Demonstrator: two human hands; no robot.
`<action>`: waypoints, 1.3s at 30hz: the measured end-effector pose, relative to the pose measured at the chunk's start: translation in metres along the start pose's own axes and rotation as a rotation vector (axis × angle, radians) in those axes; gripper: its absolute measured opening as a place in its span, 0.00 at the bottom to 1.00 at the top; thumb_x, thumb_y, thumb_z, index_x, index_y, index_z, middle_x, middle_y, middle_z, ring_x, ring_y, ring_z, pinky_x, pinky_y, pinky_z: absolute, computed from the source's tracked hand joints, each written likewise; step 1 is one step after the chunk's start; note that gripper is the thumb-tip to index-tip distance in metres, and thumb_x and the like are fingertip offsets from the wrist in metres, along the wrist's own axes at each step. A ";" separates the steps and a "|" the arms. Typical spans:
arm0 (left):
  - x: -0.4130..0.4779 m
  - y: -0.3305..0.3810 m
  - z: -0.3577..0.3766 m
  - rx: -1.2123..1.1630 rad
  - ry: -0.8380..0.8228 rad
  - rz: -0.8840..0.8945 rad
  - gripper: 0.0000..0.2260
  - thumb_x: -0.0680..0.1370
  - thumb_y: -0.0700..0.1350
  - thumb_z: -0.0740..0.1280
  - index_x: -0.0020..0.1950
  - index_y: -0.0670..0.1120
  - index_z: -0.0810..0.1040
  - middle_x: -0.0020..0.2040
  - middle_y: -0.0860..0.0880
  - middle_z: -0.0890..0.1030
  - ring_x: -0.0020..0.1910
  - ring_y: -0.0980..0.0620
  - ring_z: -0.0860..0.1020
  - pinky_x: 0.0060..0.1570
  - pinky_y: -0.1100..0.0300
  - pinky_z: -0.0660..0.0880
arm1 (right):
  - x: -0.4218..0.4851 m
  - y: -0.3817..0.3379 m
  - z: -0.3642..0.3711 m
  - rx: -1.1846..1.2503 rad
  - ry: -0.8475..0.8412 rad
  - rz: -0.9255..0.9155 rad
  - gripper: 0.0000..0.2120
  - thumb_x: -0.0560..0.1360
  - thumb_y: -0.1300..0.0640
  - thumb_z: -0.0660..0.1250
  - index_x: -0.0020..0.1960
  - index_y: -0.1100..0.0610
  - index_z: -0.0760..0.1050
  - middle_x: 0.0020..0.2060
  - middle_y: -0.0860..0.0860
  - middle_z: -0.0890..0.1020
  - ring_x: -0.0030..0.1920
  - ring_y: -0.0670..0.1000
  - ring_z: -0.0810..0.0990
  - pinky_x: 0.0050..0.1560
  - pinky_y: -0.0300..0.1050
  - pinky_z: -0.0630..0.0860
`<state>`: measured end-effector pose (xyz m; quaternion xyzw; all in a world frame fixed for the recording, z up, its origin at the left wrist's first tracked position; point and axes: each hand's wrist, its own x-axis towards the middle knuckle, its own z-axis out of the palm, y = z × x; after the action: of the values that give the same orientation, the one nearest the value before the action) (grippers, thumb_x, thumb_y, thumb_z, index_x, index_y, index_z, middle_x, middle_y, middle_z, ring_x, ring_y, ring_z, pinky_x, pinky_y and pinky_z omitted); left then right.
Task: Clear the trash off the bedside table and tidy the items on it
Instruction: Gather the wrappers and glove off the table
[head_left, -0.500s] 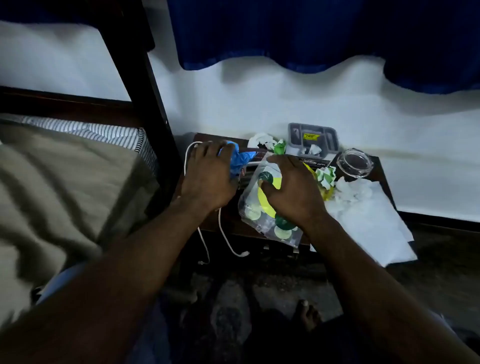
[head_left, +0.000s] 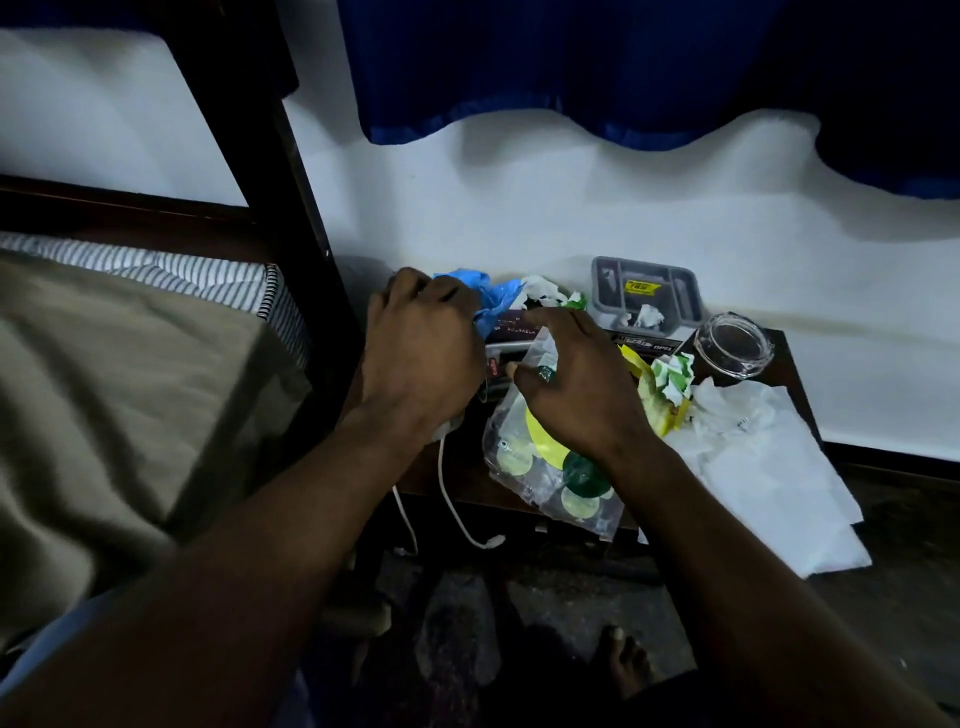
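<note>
Blue crinkled plastic (head_left: 485, 299) gripped by left hand (head_left: 421, 348); right hand (head_left: 576, 389) flat on glossy packet (head_left: 550, 478).

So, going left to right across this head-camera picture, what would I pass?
Blanket → bedpost → left hand, gripping the blue bag → right hand → tray → glass jar.

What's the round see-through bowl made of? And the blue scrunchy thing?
The round bowl is probably glass: clear, shiny, thick bright-edged walls. The blue thing in the left hand looks like thin plastic: crinkled, slightly glossy.
</note>
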<state>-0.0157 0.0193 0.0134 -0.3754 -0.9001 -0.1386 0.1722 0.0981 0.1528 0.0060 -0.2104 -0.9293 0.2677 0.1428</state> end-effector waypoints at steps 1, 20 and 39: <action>0.001 0.003 -0.005 -0.030 0.053 -0.007 0.13 0.72 0.47 0.66 0.53 0.46 0.83 0.52 0.47 0.85 0.57 0.39 0.77 0.51 0.47 0.72 | 0.000 -0.001 -0.001 0.015 0.012 0.002 0.28 0.74 0.52 0.72 0.73 0.50 0.72 0.69 0.50 0.76 0.69 0.55 0.75 0.63 0.51 0.76; 0.019 0.014 -0.047 -1.454 -0.010 -0.276 0.01 0.75 0.37 0.67 0.44 0.42 0.78 0.38 0.40 0.78 0.35 0.44 0.78 0.34 0.53 0.76 | -0.002 -0.009 -0.013 0.326 0.111 0.072 0.46 0.70 0.37 0.78 0.81 0.44 0.59 0.74 0.44 0.74 0.70 0.47 0.76 0.68 0.49 0.75; 0.023 -0.039 -0.015 -0.337 -0.506 -0.133 0.28 0.62 0.79 0.63 0.53 0.62 0.79 0.52 0.57 0.82 0.58 0.47 0.80 0.59 0.45 0.78 | -0.002 -0.006 -0.017 0.507 0.322 0.194 0.10 0.67 0.61 0.68 0.48 0.55 0.75 0.41 0.55 0.81 0.38 0.58 0.81 0.32 0.52 0.79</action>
<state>-0.0561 0.0011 0.0311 -0.3614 -0.9013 -0.1991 -0.1315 0.1040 0.1547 0.0235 -0.2955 -0.7739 0.4667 0.3098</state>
